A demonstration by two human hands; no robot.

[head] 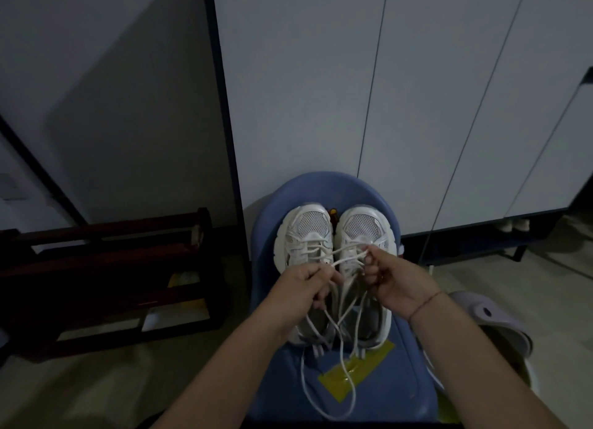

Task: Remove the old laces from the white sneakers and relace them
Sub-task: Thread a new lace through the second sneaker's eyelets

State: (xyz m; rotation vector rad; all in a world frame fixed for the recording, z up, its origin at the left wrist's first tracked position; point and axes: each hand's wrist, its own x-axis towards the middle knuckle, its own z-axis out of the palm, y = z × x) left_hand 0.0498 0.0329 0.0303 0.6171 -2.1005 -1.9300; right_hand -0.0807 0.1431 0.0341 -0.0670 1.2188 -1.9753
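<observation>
Gently now: free one eyelet at a time

The sneakers (308, 233) sit side by side, toes toward the chair's (410, 380) back edge. Your left hand (301, 287) and right hand (394, 284) each pinch the lace (349, 259), stretched between them; pull evenly

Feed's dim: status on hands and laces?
Left hand, right hand pinch lace stretched between them. Sneakers side by side on blue chair. Loose ends trail across it.

You find no readable text, brand, number or sign in this view; the dim white sneakers (313, 226) show nothing legible
</observation>
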